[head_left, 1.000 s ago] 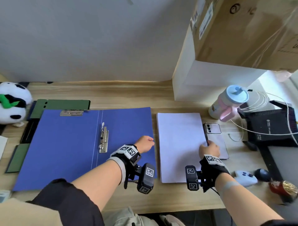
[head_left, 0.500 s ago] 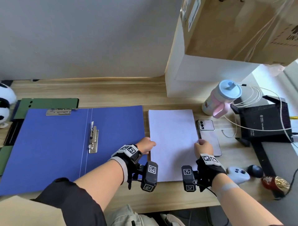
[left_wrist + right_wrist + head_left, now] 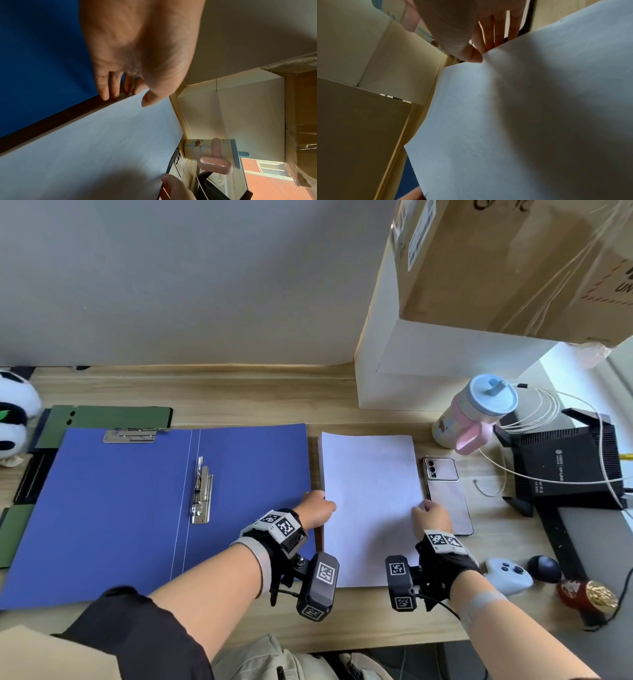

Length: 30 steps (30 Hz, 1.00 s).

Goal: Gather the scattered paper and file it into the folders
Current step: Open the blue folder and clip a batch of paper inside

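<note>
A stack of white paper (image 3: 370,501) lies flat on the wooden desk, just right of an open blue folder (image 3: 120,508) with a metal clip (image 3: 201,491) on its spine. My left hand (image 3: 317,508) holds the stack's left edge. In the left wrist view its thumb lies on top of the paper (image 3: 96,148) and its fingers (image 3: 104,93) curl down along the edge beside the folder (image 3: 42,67). My right hand (image 3: 428,513) pinches the right edge. The right wrist view shows the thumb on top and the fingers (image 3: 498,31) under the sheet (image 3: 522,121).
A phone (image 3: 447,498) lies against the paper's right side. Behind it are a pink-and-blue cup (image 3: 476,412), a black router (image 3: 561,463) with cables and a white box (image 3: 428,364). A controller (image 3: 507,575) and a mouse (image 3: 544,568) sit front right. Green folders (image 3: 109,416) and a panda plush (image 3: 13,419) are at the left.
My left hand has moved right, off the blue folder, onto the left edge of the paper stack. My right hand has stayed at the stack's right edge. The head view has shifted right.
</note>
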### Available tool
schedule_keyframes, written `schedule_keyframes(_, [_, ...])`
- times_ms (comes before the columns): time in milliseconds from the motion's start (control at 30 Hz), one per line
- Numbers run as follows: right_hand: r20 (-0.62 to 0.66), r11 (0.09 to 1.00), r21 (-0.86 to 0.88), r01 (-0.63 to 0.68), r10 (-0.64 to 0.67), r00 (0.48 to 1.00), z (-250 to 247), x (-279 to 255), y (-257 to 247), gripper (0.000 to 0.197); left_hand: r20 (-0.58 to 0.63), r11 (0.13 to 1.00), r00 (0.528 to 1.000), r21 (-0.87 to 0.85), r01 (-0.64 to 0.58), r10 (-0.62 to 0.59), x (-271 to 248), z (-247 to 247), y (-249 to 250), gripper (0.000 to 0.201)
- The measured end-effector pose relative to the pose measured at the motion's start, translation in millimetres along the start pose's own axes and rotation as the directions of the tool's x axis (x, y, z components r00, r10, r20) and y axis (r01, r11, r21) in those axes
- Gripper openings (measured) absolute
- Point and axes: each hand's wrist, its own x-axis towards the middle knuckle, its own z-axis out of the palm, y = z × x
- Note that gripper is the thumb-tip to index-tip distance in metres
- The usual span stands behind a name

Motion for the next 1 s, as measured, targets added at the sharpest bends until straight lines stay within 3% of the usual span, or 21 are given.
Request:
schedule_keyframes(133, [0.008, 1.0, -0.006, -0.009, 0.009, 1.0, 2, 1, 0, 0.036, -0.028, 1.0, 1.0, 0.014, 0.002, -0.002, 2, 3, -2, 0.009])
schedule_keyframes(233, [0.007, 1.0, -0.006, -0.02, 0.02, 1.0, 4, 3, 0, 0.035, -0.048, 1.0, 0.999, 0.031, 0.003, -0.001, 2, 4, -3, 0.025])
schedule_keyframes(333, [0.008, 1.0, -0.011, -0.026, 0.026, 1.0, 7, 7, 2, 0.033, -0.041, 0.999, 0.999, 0.033, -0.024, 0.025, -5, 2, 0, 0.01])
schedule_keyframes(433, [0.022, 0.999, -0.016, -0.037, 0.037, 0.999, 7, 9, 2, 0.032, -0.066, 0.995, 0.993, -0.001, -0.101, 0.1, -6, 1, -1, 0.024])
schedule_keyframes(500, [0.033, 0.999, -0.016, -0.034, 0.034, 0.999, 7, 10, 2, 0.032, -0.02, 0.989, 0.993, -0.09, -0.12, 0.119, -7, 2, -1, 0.018])
schedule_keyframes(600, [0.032, 0.999, -0.01, -0.045, 0.045, 0.998, 6, 8, 2, 0.025, 0.082, 0.977, 0.994, -0.205, -0.057, 0.075, -11, 3, -1, 0.035])
schedule_keyframes(667, [0.001, 0.999, 0.031, -0.018, 0.018, 1.0, -1, 5, 0, 0.011, 0.075, 0.974, 0.992, -0.209, -0.084, 0.102, -11, 1, -3, 0.044])
schedule_keyframes(733, [-0.072, 0.997, 0.074, 0.034, -0.029, 0.997, -9, 3, -3, 0.037, 0.072, 0.964, 0.989, -0.244, -0.111, 0.132, -18, -8, -4, 0.044])
schedule_keyframes(800, [-0.094, 0.973, 0.208, 0.098, -0.08, 0.992, -17, -5, -14, 0.05, 0.078, 0.947, 0.983, -0.29, -0.136, 0.165, -26, -24, -7, 0.044])
schedule_keyframes(900, [0.079, 0.881, 0.46, 0.111, -0.165, 0.983, -22, -23, -35, 0.063, 0.045, 0.921, 0.977, -0.346, -0.179, 0.207, -39, -58, -11, 0.042])
schedule_keyframes(1000, [0.268, 0.674, 0.739, -0.005, -0.286, 0.92, -12, -41, -62, 0.028, -0.031, 0.891, 0.966, -0.38, -0.25, 0.258, -52, -93, -14, 0.038])
